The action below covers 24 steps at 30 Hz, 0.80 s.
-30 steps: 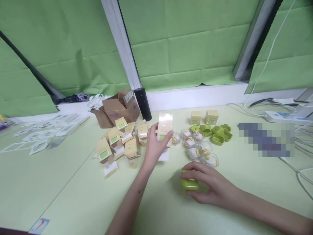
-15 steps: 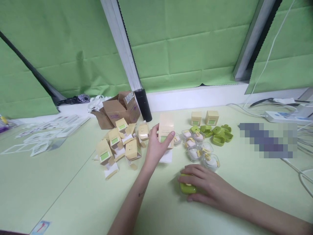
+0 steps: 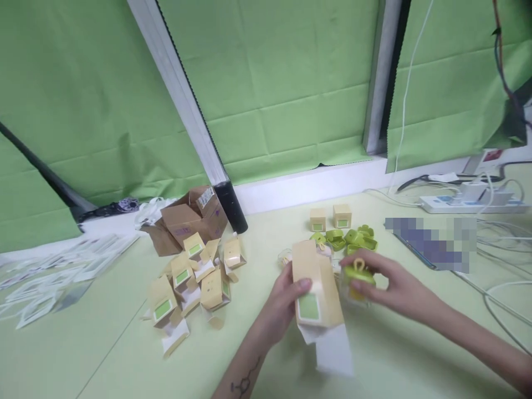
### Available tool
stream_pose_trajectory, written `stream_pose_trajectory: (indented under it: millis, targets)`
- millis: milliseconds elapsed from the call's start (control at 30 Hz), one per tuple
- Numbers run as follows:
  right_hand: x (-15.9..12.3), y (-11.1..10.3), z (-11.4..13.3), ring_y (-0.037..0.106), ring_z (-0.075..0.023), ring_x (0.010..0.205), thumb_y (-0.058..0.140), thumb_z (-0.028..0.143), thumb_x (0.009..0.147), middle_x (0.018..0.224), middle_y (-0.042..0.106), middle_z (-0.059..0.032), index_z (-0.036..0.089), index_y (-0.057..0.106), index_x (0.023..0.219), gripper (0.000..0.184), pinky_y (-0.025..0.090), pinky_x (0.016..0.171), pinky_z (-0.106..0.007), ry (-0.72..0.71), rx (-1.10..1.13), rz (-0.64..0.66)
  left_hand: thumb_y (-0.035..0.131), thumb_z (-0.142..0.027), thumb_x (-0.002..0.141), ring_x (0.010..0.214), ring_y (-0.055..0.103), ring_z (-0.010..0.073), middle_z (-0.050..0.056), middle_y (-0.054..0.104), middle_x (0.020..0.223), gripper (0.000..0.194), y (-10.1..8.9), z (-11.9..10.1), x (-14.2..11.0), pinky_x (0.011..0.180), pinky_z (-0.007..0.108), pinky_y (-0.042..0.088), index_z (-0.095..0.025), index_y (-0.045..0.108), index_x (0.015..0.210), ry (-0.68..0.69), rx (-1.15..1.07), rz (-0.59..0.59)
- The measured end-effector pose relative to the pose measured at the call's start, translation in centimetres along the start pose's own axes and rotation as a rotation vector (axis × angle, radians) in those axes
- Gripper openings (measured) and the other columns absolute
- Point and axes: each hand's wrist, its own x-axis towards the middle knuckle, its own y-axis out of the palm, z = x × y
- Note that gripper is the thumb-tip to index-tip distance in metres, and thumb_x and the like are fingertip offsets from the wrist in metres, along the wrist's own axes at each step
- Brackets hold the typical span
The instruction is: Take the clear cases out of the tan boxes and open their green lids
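Note:
My left hand [image 3: 282, 307] grips a small beige box [image 3: 316, 271] by its side, with the thumb on the front above a green label. The box is tilted, and its white flap [image 3: 334, 349] hangs open at the end nearest me. Between the thumb and fingers of my right hand [image 3: 384, 277] is a small container [image 3: 358, 280] with a green lid, a yellow loop on top and a clear lower part. It is just right of the box, apart from its open end. Behind them, several green lids and trays [image 3: 361, 237] lie on the table, with clear containers mostly hidden.
Several open beige boxes [image 3: 214, 288] are heaped at left, before a brown carton [image 3: 195, 216] and a black cylinder [image 3: 231, 208]. Two closed boxes [image 3: 342, 215] stand at the back. A power strip [image 3: 440, 204] with cables lies right; white frames [image 3: 78, 271] lie far left.
My left hand has lifted the beige box and brought it nearer. My right hand has raised the green-lidded container off the table, up beside the box. The view has shifted right.

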Motion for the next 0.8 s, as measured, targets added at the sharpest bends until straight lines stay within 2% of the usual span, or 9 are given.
stream_pose_trajectory:
  millis: [67,100,200,300,400,533,600,700,800]
  targets:
    - [0.7,-0.7,-0.6,0.061,-0.0248,0.091,0.058,0.048,0.083,0.104,0.065,-0.0061,0.026,0.057,0.115,0.039,0.052,0.075,-0.038,0.11,0.1,-0.14,0.071,-0.027,0.072,0.115,0.055,0.0301,0.01,0.062,0.121,0.056,0.6,0.9,-0.1,0.092,0.037,0.043,-0.022,0.051,0.124,-0.044,0.009,0.099]
    - [0.9,-0.7,-0.8,0.062,-0.0246,0.09,0.057,0.051,0.083,0.103,0.065,-0.0063,0.025,0.055,0.118,0.043,0.052,0.075,-0.038,0.157,0.18,-0.17,0.073,-0.026,0.071,0.117,0.053,0.0305,0.01,0.061,0.123,0.058,0.8,1.4,-0.1,0.093,0.038,0.043,-0.023,0.05,0.123,-0.06,0.029,0.138]
    - [0.8,0.1,-0.9,0.062,-0.0229,0.094,0.06,0.053,0.081,0.104,0.065,-0.0057,0.025,0.054,0.117,0.046,0.052,0.079,-0.037,0.247,0.442,-0.106,0.08,-0.025,0.063,0.115,0.054,0.0303,0.01,0.059,0.122,0.06,1.2,3.1,0.1,0.09,0.039,0.044,-0.023,0.049,0.115,-0.084,0.112,0.164]
    - [0.4,1.0,-0.8,0.062,-0.0191,0.088,0.059,0.053,0.082,0.096,0.065,-0.0028,0.024,0.055,0.11,0.04,0.051,0.076,-0.034,0.321,0.607,0.002,0.081,-0.031,0.062,0.107,0.058,0.0277,0.011,0.059,0.117,0.058,1.2,4.6,0.5,0.086,0.038,0.045,-0.022,0.046,0.108,-0.068,0.15,0.06]
    - [0.2,1.5,-1.1,0.058,-0.0153,0.074,0.057,0.054,0.082,0.078,0.06,0.0012,0.02,0.056,0.089,0.035,0.047,0.068,-0.028,0.294,0.573,0.021,0.074,-0.038,0.071,0.106,0.058,0.0258,0.011,0.06,0.116,0.055,1.2,5.1,0.7,0.087,0.037,0.044,-0.021,0.045,0.114,-0.042,0.164,-0.009]
    - [0.4,1.6,-1.6,0.051,-0.0145,0.066,0.053,0.06,0.082,0.068,0.053,0.0028,0.019,0.054,0.073,0.042,0.043,0.063,-0.027,0.222,0.425,0.023,0.064,-0.04,0.08,0.103,0.06,0.0239,0.01,0.062,0.118,0.048,1.8,4.8,0.6,0.088,0.035,0.044,-0.02,0.05,0.122,-0.075,0.188,0.013]
    - [0.4,1.6,-1.6,0.052,-0.0167,0.071,0.047,0.063,0.084,0.07,0.055,0.0011,0.019,0.055,0.071,0.046,0.044,0.067,-0.029,0.203,0.358,0.038,0.06,-0.041,0.083,0.103,0.061,0.0239,0.01,0.063,0.118,0.045,2.0,4.7,0.5,0.089,0.035,0.044,-0.02,0.052,0.122,-0.107,0.169,0.011]
    - [0.2,1.6,-1.3,0.057,-0.0209,0.082,0.038,0.064,0.088,0.079,0.062,-0.0024,0.018,0.06,0.075,0.052,0.047,0.077,-0.034,0.227,0.308,0.058,0.059,-0.042,0.083,0.105,0.06,0.0246,0.009,0.065,0.117,0.043,2.2,4.6,0.4,0.092,0.036,0.043,-0.02,0.056,0.12,-0.116,0.131,-0.052]
    - [-0.3,1.5,-1.0,0.059,-0.0241,0.092,0.031,0.062,0.091,0.093,0.067,-0.006,0.018,0.065,0.09,0.055,0.047,0.087,-0.038,0.226,0.284,0.108,0.059,-0.045,0.082,0.106,0.06,0.0264,0.01,0.068,0.111,0.045,2.2,4.2,0.3,0.09,0.036,0.044,-0.016,0.059,0.117,-0.125,0.07,-0.154]
